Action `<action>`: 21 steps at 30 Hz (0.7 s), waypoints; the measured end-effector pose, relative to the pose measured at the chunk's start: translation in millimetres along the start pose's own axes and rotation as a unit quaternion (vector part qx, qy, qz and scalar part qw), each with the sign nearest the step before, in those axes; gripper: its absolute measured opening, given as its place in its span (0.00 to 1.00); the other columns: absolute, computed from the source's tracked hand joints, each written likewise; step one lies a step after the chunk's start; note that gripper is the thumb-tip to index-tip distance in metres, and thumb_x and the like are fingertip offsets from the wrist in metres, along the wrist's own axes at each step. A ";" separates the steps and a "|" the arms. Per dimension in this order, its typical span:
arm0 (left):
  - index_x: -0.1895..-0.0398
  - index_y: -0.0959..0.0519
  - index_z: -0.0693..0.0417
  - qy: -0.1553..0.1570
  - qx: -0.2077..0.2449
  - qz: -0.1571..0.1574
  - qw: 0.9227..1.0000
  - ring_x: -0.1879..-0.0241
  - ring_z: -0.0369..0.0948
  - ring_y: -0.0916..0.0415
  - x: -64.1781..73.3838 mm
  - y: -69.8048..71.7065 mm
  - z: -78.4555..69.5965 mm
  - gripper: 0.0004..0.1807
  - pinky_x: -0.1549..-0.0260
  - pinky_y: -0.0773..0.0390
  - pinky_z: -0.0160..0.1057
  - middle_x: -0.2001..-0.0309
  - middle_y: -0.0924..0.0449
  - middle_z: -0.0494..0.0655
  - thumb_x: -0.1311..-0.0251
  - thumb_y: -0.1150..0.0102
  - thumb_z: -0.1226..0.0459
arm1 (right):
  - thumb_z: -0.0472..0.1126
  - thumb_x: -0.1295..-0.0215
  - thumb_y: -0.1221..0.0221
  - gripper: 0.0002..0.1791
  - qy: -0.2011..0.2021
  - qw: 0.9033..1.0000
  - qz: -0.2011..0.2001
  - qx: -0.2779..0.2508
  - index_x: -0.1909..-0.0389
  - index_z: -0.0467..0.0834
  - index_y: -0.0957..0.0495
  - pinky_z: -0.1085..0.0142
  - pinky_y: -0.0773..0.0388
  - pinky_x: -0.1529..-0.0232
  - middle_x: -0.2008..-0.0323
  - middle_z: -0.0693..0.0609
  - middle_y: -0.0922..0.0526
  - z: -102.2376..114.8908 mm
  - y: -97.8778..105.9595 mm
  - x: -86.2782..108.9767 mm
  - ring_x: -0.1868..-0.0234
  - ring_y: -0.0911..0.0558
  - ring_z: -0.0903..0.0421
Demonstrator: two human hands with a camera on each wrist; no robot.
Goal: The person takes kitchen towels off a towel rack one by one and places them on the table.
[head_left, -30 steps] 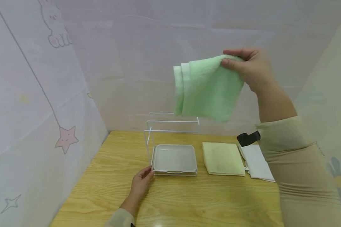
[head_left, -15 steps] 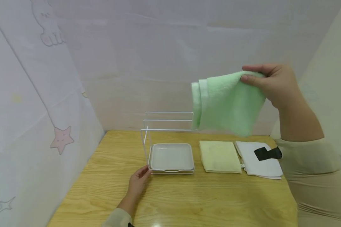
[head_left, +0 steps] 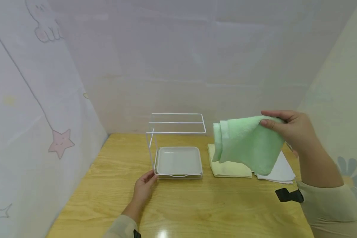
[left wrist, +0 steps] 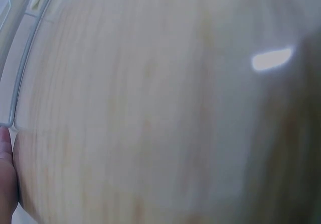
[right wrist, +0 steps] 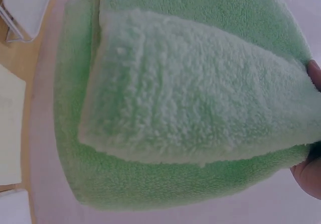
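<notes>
A folded green towel point(head_left: 250, 142) hangs in the air, pinched at its upper right edge between the thumb and fingers of my right hand point(head_left: 297, 132). In the right wrist view the towel point(right wrist: 190, 93) fills most of the picture, its layers drooping apart. My left hand point(head_left: 144, 188) grips the front left corner of a white wire rack point(head_left: 175, 133) at table height. Only part of that hand point(left wrist: 7, 184) shows in the left wrist view, at the left edge. A shallow pale tray point(head_left: 179, 160) sits in the base of the rack.
Right of the rack lies a folded yellow towel point(head_left: 230, 170), partly behind the green one. Beside it is a folded white towel point(head_left: 279, 172). All stand on a wooden table point(head_left: 184, 208), with a printed curtain point(head_left: 154, 66) hanging behind and at the sides.
My right hand has carried the green towel rightward and down, from high above the rack to just over the yellow and white towels. My left hand has stayed at the rack's corner.
</notes>
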State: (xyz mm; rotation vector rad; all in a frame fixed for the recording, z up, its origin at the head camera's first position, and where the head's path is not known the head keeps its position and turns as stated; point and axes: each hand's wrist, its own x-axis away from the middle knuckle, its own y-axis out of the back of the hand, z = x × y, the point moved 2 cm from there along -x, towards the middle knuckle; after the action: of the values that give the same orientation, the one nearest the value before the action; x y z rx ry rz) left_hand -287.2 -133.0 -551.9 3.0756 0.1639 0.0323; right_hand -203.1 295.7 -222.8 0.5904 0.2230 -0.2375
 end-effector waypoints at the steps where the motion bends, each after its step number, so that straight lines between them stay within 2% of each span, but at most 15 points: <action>1: 0.42 0.23 0.63 0.000 0.001 0.000 1.000 0.55 0.31 0.21 0.2 0.0 -0.5 0.21 0.56 0.20 0.24 0.44 0.20 0.61 0.37 0.36 0.64 | 0.49 0.40 0.32 0.19 0.000 1.000 0.001 0.005 0.47 0.57 0.17 0.78 0.21 0.70 0.60 0.80 0.22 -5.4 -0.3 3.4 0.59 0.24 0.75; 3: 0.42 0.23 0.64 -0.003 0.006 0.000 1.000 0.57 0.29 0.22 1.1 0.0 -2.1 0.21 0.57 0.20 0.23 0.44 0.21 0.62 0.37 0.37 0.64 | 0.49 0.39 0.32 0.19 -0.005 1.000 0.000 0.019 0.47 0.57 0.17 0.76 0.21 0.70 0.60 0.79 0.22 -15.9 -1.9 10.4 0.58 0.24 0.75; 4: 0.42 0.23 0.65 -0.004 0.007 -0.001 1.000 0.58 0.28 0.22 1.3 0.1 -2.8 0.21 0.57 0.20 0.23 0.44 0.21 0.62 0.37 0.37 0.65 | 0.49 0.39 0.32 0.19 0.000 1.000 -0.002 0.030 0.47 0.55 0.17 0.76 0.21 0.60 0.57 0.73 0.19 -20.4 -2.6 14.5 0.51 0.24 0.71; 5: 0.42 0.23 0.66 -0.007 0.008 0.000 1.000 0.58 0.27 0.22 1.8 0.1 -3.6 0.21 0.57 0.20 0.23 0.44 0.21 0.63 0.37 0.37 0.65 | 0.51 0.39 0.33 0.19 -0.001 0.999 0.000 0.047 0.46 0.55 0.17 0.71 0.23 0.45 0.52 0.66 0.17 -25.2 -3.3 18.7 0.40 0.27 0.64; 6: 0.43 0.23 0.67 -0.008 0.010 -0.001 1.000 0.58 0.27 0.22 2.4 0.1 -4.2 0.21 0.57 0.20 0.23 0.44 0.21 0.64 0.37 0.37 0.65 | 0.52 0.38 0.33 0.19 0.000 0.998 0.004 0.063 0.46 0.55 0.17 0.60 0.34 0.31 0.47 0.58 0.17 -29.9 -3.8 22.8 0.30 0.35 0.54; 7: 0.42 0.24 0.67 -0.010 0.011 -0.002 1.000 0.59 0.26 0.22 2.5 0.0 -4.9 0.21 0.57 0.20 0.23 0.44 0.21 0.64 0.37 0.37 0.66 | 0.52 0.38 0.34 0.19 0.004 0.998 0.007 0.070 0.46 0.54 0.17 0.46 0.55 0.23 0.41 0.50 0.19 -34.7 -4.6 26.5 0.24 0.48 0.44; 8: 0.42 0.24 0.68 -0.011 0.012 -0.003 1.000 0.59 0.26 0.22 2.7 -0.1 -5.5 0.21 0.57 0.19 0.23 0.44 0.21 0.65 0.37 0.37 0.66 | 0.51 0.38 0.34 0.19 0.008 0.998 0.011 0.068 0.46 0.53 0.17 0.36 0.73 0.26 0.36 0.42 0.24 -39.4 -5.6 30.4 0.22 0.62 0.38; 10: 0.42 0.24 0.69 -0.014 0.012 -0.005 1.000 0.59 0.25 0.22 3.0 0.0 -6.2 0.21 0.58 0.19 0.23 0.44 0.22 0.66 0.37 0.37 0.67 | 0.49 0.37 0.34 0.19 0.024 0.997 0.014 0.075 0.46 0.51 0.17 0.39 0.75 0.25 0.35 0.43 0.26 -48.4 -7.8 36.8 0.23 0.69 0.38; 11: 0.42 0.25 0.69 -0.016 0.013 -0.005 1.000 0.59 0.25 0.22 3.0 -0.1 -6.2 0.22 0.57 0.19 0.23 0.44 0.22 0.66 0.37 0.37 0.67 | 0.47 0.38 0.34 0.18 0.034 0.997 0.015 0.074 0.47 0.50 0.17 0.50 0.65 0.21 0.38 0.49 0.22 -53.0 -9.4 39.5 0.21 0.59 0.43; 12: 0.42 0.25 0.69 -0.015 0.014 -0.005 1.000 0.59 0.25 0.23 3.0 0.0 -6.3 0.22 0.58 0.19 0.23 0.44 0.22 0.66 0.37 0.37 0.67 | 0.44 0.38 0.33 0.18 0.048 0.997 0.014 0.065 0.47 0.48 0.17 0.66 0.48 0.24 0.44 0.56 0.18 -57.0 -11.2 42.6 0.23 0.49 0.51; 13: 0.42 0.25 0.69 -0.017 0.013 -0.005 1.000 0.59 0.25 0.23 2.8 0.2 -6.1 0.22 0.58 0.19 0.23 0.44 0.22 0.66 0.37 0.37 0.67 | 0.42 0.38 0.33 0.17 0.055 0.997 0.016 0.052 0.47 0.47 0.16 0.77 0.34 0.36 0.48 0.64 0.16 -60.9 -13.2 46.4 0.29 0.37 0.61; 14: 0.42 0.25 0.70 -0.018 0.015 -0.004 1.000 0.60 0.25 0.23 2.7 0.2 -5.7 0.22 0.58 0.19 0.23 0.44 0.22 0.66 0.37 0.37 0.67 | 0.40 0.39 0.33 0.17 0.062 0.997 0.019 0.047 0.48 0.47 0.16 0.82 0.26 0.50 0.54 0.72 0.16 -64.1 -15.3 50.1 0.38 0.29 0.70; 15: 0.42 0.25 0.70 -0.018 0.016 -0.003 1.000 0.60 0.24 0.23 2.6 0.2 -5.2 0.22 0.58 0.20 0.22 0.44 0.21 0.66 0.37 0.37 0.67 | 0.38 0.40 0.33 0.16 0.068 0.996 0.021 0.045 0.49 0.46 0.16 0.82 0.25 0.64 0.60 0.78 0.18 -66.9 -17.3 54.0 0.48 0.25 0.77; 16: 0.42 0.25 0.70 -0.018 0.017 -0.003 1.000 0.60 0.24 0.23 2.6 0.2 -4.9 0.22 0.58 0.20 0.22 0.45 0.21 0.66 0.37 0.37 0.67 | 0.36 0.40 0.32 0.16 0.070 0.997 0.025 0.037 0.50 0.45 0.15 0.80 0.23 0.66 0.61 0.79 0.18 -69.3 -19.4 58.6 0.54 0.26 0.81; 21: 0.43 0.25 0.70 -0.014 0.025 -0.006 1.000 0.62 0.23 0.23 1.8 0.2 -2.7 0.21 0.59 0.20 0.22 0.45 0.21 0.66 0.38 0.37 0.68 | 0.43 0.40 0.32 0.16 0.010 0.996 0.057 0.068 0.50 0.46 0.15 0.79 0.24 0.64 0.59 0.82 0.21 -77.6 -24.3 81.5 0.55 0.28 0.85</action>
State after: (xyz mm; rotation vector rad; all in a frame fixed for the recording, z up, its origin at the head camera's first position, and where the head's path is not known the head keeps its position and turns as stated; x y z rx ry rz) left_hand -285.5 -132.9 -549.2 3.1229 0.1861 -0.0168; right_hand -143.5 307.8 -320.5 0.7384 0.1930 -0.1366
